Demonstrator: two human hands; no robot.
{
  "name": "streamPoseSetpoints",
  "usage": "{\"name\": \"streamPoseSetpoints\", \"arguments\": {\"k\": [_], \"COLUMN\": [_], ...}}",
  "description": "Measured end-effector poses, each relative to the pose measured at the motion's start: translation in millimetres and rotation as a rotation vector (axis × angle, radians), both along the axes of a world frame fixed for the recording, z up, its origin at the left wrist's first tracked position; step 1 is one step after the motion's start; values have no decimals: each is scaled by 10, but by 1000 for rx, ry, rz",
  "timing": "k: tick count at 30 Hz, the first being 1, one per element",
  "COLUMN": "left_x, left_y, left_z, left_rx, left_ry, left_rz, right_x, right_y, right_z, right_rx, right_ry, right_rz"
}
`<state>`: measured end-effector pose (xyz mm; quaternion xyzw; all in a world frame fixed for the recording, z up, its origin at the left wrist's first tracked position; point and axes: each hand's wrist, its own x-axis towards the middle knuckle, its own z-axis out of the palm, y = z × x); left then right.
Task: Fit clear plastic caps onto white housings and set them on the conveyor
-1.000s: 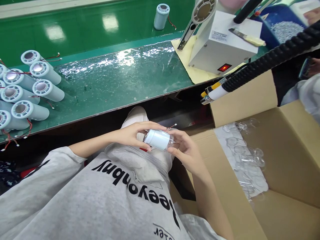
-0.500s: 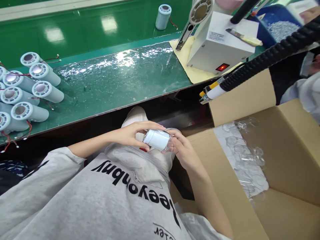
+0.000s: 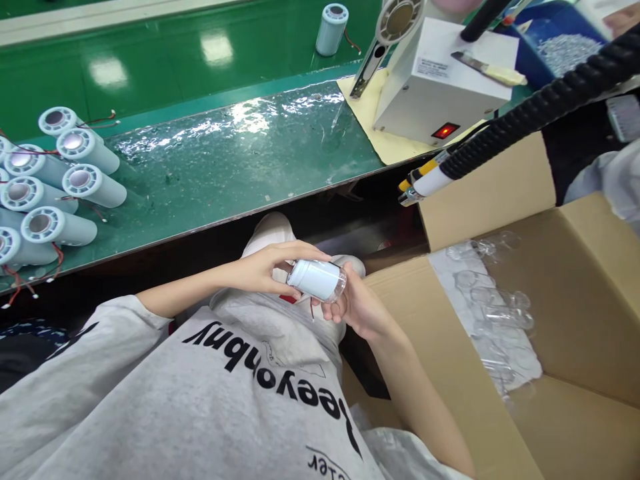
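Above my lap, a light blue cylinder [image 3: 316,279] lies nearly sideways with a clear plastic cover around its right end. My left hand [image 3: 267,268] grips its left end, thumb below and fingers along the top. At the covered end, my right hand [image 3: 357,303] has its palm beside the cover and its fingers curled beneath it. A thin red wire hangs under the cylinder. Several similar blue cylinders [image 3: 60,225] with red wires lie and lean together at the left of the green bench [image 3: 225,160].
An open cardboard box [image 3: 580,300] with clear plastic covers [image 3: 505,317] is at right. Above it reach a black corrugated hose [image 3: 525,117] and a white machine [image 3: 445,80] with a lit red switch. Another cylinder [image 3: 332,30] stands at the back; a person's sleeve shows far right.
My right hand has shifted slightly down and right around the covered end, its fingers now lower beneath the cylinder. More of the clear cover shows. My left hand keeps its hold.
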<state>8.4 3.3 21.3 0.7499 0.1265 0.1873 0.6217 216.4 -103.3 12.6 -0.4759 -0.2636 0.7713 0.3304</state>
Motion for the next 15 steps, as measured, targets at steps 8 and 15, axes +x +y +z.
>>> {"name": "streamPoseSetpoints", "arguments": {"k": [8,15], "left_x": [-20,-13], "left_y": [-69,-12], "left_z": [72,89], "left_rx": [-232,-108], "left_ry": [135,65], "left_rz": [88,-28], "right_x": [83,127], "right_y": [-135,-192], "right_z": [-118,-77], "right_rx": [1101,836], "right_ry": [-724,-461], "right_rz": [-174,-188]}}
